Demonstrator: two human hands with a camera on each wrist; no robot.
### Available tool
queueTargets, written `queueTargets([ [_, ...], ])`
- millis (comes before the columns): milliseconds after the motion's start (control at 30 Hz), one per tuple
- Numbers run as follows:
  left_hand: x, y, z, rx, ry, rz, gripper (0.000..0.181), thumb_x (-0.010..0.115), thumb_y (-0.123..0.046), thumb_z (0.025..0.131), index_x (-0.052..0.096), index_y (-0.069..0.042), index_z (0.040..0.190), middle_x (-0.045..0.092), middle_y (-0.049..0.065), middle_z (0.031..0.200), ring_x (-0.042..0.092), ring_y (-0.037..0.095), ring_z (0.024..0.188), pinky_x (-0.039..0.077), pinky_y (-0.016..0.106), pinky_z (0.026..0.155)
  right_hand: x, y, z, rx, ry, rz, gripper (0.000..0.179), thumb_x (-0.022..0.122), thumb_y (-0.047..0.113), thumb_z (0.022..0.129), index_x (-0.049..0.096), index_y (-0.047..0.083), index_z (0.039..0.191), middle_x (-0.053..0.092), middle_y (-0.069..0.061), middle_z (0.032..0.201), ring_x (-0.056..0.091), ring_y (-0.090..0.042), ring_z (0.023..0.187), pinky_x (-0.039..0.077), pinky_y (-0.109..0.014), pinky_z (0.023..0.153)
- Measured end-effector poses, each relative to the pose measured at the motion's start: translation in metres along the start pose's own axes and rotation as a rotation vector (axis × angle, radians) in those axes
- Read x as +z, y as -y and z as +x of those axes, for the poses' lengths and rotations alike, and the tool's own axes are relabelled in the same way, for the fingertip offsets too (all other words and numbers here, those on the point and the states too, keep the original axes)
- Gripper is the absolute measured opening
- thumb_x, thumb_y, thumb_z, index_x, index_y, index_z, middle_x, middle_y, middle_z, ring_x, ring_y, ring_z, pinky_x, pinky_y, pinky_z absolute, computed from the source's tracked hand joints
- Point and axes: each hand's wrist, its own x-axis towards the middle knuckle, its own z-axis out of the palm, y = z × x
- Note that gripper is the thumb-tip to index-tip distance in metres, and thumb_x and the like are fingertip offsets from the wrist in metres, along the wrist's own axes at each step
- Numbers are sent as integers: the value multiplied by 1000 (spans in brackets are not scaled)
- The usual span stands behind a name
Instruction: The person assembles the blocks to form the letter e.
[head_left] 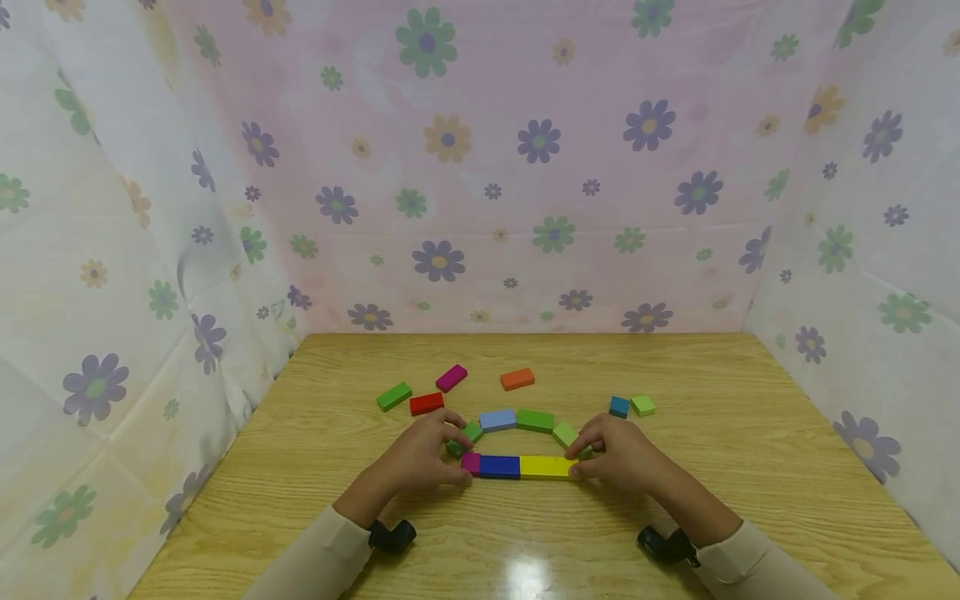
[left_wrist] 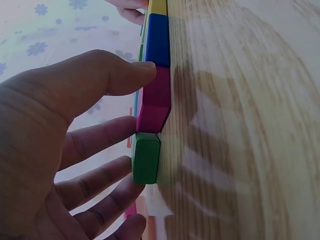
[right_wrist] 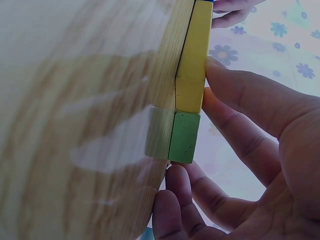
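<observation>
A straight row of small blocks lies on the table: a magenta block [head_left: 470, 464], a dark blue block [head_left: 499, 467] and a yellow block [head_left: 546, 467]. Behind it curves an arch of a light blue block [head_left: 498, 420], a green block [head_left: 535, 421], a light green block [head_left: 566, 434] and more green at both ends. With thumb and index finger my left hand [head_left: 423, 451] pinches the magenta block; its other fingers lie by a green end block [left_wrist: 146, 159]. My right hand [head_left: 621, 454] pinches the yellow block's right end, beside another green block [right_wrist: 184, 137].
Loose blocks lie farther back: green [head_left: 394, 397], red [head_left: 427, 404], magenta [head_left: 452, 378] and orange [head_left: 517, 379]. A blue block [head_left: 618, 407] and a lime block [head_left: 642, 405] sit at the right. Flowered cloth [head_left: 480, 208] hangs behind the wooden table [head_left: 480, 542] and along both sides.
</observation>
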Motion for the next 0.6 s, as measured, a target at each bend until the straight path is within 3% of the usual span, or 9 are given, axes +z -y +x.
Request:
queueTargets([
  [600, -11, 0, 0, 1, -17, -16, 34, 88, -33, 80, 79, -19, 110, 59, 6, 139, 57, 27, 127, 52, 49, 104, 0, 0, 0, -9, -3, -3, 13, 90, 30, 79, 82, 31, 90, 65, 3, 110, 58, -19, 99, 50, -37, 83],
])
